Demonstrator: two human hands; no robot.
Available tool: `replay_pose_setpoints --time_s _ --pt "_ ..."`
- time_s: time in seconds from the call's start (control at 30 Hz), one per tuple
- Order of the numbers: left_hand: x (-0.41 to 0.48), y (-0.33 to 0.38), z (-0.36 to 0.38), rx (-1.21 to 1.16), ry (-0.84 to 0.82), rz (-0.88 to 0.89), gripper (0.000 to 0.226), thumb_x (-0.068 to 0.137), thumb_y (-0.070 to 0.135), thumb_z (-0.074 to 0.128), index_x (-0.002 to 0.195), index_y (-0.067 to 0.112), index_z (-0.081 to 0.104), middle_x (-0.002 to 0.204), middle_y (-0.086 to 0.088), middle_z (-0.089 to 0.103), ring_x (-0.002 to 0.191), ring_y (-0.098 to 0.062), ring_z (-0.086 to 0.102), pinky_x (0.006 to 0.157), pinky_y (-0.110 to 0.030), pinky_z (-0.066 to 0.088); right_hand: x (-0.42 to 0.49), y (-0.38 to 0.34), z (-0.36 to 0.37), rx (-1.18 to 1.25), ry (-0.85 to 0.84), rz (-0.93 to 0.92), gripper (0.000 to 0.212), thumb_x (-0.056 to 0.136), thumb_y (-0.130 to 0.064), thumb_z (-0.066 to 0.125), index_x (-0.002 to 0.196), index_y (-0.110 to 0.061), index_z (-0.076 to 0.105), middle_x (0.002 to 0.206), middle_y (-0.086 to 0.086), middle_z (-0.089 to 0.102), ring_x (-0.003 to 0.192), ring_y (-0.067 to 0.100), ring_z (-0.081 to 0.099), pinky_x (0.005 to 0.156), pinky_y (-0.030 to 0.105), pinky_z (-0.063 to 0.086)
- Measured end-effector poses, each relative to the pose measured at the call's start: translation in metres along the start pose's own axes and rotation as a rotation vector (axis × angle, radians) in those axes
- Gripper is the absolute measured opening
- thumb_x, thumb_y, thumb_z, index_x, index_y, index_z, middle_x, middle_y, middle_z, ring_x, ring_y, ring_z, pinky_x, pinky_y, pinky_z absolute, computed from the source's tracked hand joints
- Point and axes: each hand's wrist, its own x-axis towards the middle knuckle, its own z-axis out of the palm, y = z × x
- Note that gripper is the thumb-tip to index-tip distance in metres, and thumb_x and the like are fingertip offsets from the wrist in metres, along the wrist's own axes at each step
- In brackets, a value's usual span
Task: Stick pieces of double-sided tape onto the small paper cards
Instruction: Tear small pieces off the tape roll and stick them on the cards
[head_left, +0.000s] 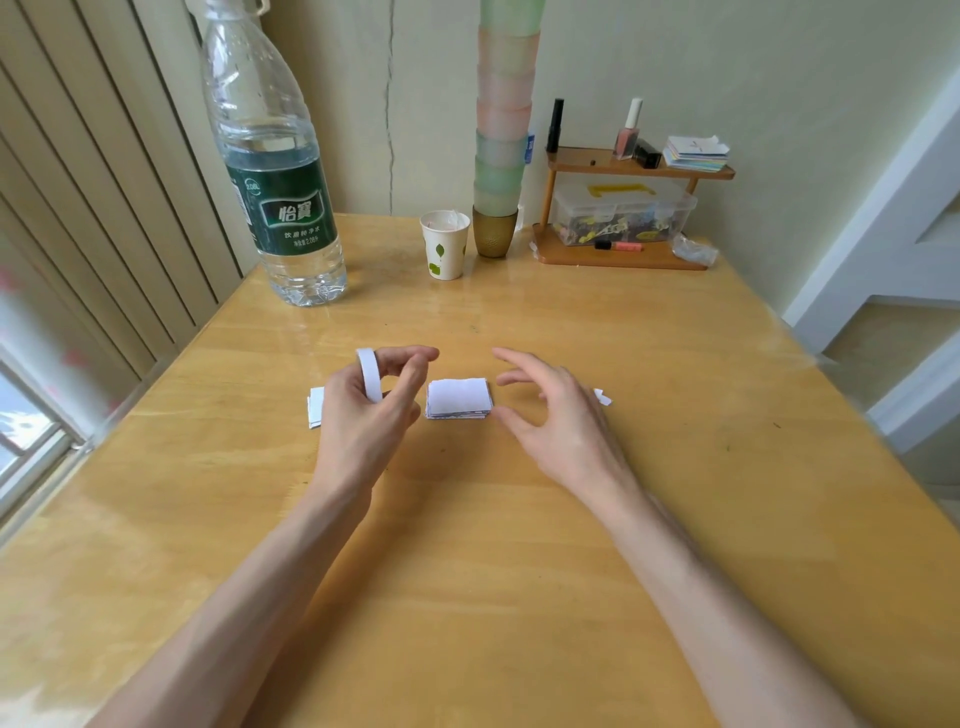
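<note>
Yellow wooden table (467, 571) fills my feed, both bare forearms reaching in from the near edge. On my left, the left hand (358, 421) grips the white tape roll (370, 376), fingers curled round the ring and holding it on edge above the table. On the other side, the right hand (558, 410) is loose and spread, holding nothing, thumb and fingers bowed toward the middle.

Right between the two hands lies the stack of small cards (458, 397), flat, its long side running left to right. The right thumb tip sits just beside the stack's right edge, so I judge the free right hand is the one placed to take a card.

A second pile of cards (315, 408) peeks out behind the left hand, and a paper scrap (602, 398) lies past the right.

Farther back stand a big water bottle (280, 208), a paper cup (444, 244), a tower of cups (504, 130) and a small shelf (623, 257) by the wall.
</note>
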Motion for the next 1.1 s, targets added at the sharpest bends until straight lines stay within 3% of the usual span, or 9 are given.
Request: replay_pose_setpoints --time_s 0.1,0.2,0.33,0.43,0.63,0.77,0.9,1.0,1.1 --pt "0.004 -0.002 -0.002 0.034 -0.009 0.004 0.017 0.102 0.023 0.064 0.097 0.016 0.079 0.072 0.025 0.066 0.054 -0.001 0.051 0.054 -0.012 0.042 0.014 -0.008 0.018 -0.083 -0.079 -0.098 0.061 0.093 -0.02 0.076 0.149 -0.032 0.054 0.118 -0.015 0.073 0.114 0.008 0.054 0.096 0.022 0.035" --pt "0.008 -0.004 -0.007 0.043 0.005 0.0 0.017 0.102 0.023 0.064 0.098 0.017 0.079 0.071 0.024 0.066 0.054 -0.002 0.05 0.055 -0.014 0.044 0.02 -0.008 0.033 -0.181 -0.024 -0.21 0.055 0.091 -0.014 0.077 0.142 -0.026 0.062 0.104 -0.011 0.078 0.103 0.015 0.062 0.087 0.021 0.031" --pt "0.013 -0.007 -0.012 0.038 0.033 -0.001 0.017 0.102 0.021 0.063 0.099 0.017 0.08 0.069 0.025 0.065 0.051 -0.004 0.048 0.053 -0.014 0.042 0.018 -0.006 0.038 -0.298 0.11 -0.365 0.041 0.091 -0.004 0.075 0.13 -0.017 0.072 0.081 0.002 0.074 0.074 0.025 0.064 0.077 0.035 0.046" --pt "0.013 -0.008 -0.013 0.038 0.03 0.003 0.017 0.102 0.021 0.063 0.1 0.018 0.08 0.07 0.024 0.064 0.052 -0.004 0.048 0.054 -0.015 0.042 0.016 -0.01 0.04 -0.332 0.157 -0.433 0.044 0.085 0.001 0.078 0.127 -0.012 0.072 0.076 0.003 0.071 0.067 0.026 0.061 0.071 0.036 0.05" --pt "0.014 -0.01 -0.013 0.035 0.028 -0.006 0.017 0.1 0.02 0.064 0.098 0.021 0.08 0.068 0.02 0.063 0.054 -0.008 0.047 0.058 -0.021 0.044 0.015 -0.012 0.038 -0.18 0.049 -0.171 0.047 0.09 -0.015 0.08 0.135 -0.023 0.069 0.099 -0.008 0.081 0.087 0.029 0.066 0.082 0.029 0.042" --pt "0.012 -0.01 -0.013 0.026 0.023 -0.003 0.017 0.1 0.019 0.064 0.098 0.022 0.08 0.068 0.019 0.063 0.054 -0.008 0.047 0.058 -0.022 0.044 0.01 -0.019 0.022 -0.072 0.135 -0.155 0.04 0.092 -0.014 0.077 0.13 -0.023 0.072 0.096 -0.013 0.08 0.085 0.009 0.06 0.082 0.02 0.04" --pt "0.013 -0.009 -0.012 0.031 0.03 0.006 0.018 0.1 0.018 0.063 0.098 0.021 0.08 0.068 0.02 0.062 0.054 -0.008 0.046 0.055 -0.018 0.043 0.003 -0.021 -0.009 0.256 -0.169 0.058 0.045 0.093 -0.012 0.077 0.137 -0.022 0.068 0.093 -0.011 0.078 0.075 0.0 0.061 0.074 0.01 0.043" --pt "0.01 -0.008 -0.01 0.024 0.014 0.015 0.017 0.1 0.017 0.063 0.098 0.019 0.08 0.068 0.019 0.062 0.053 -0.008 0.045 0.055 -0.018 0.042 -0.006 -0.014 -0.02 0.163 -0.347 0.079 0.047 0.095 -0.012 0.075 0.139 -0.024 0.066 0.087 -0.013 0.076 0.065 -0.005 0.056 0.066 0.009 0.039" --pt "0.007 -0.008 -0.007 0.039 -0.028 0.027 0.017 0.101 0.017 0.063 0.097 0.02 0.08 0.068 0.017 0.061 0.054 -0.008 0.044 0.057 -0.021 0.044 -0.015 -0.01 -0.016 0.033 -0.356 0.047 0.051 0.093 -0.016 0.077 0.14 -0.032 0.065 0.085 -0.018 0.072 0.069 -0.002 0.056 0.07 0.018 0.04"
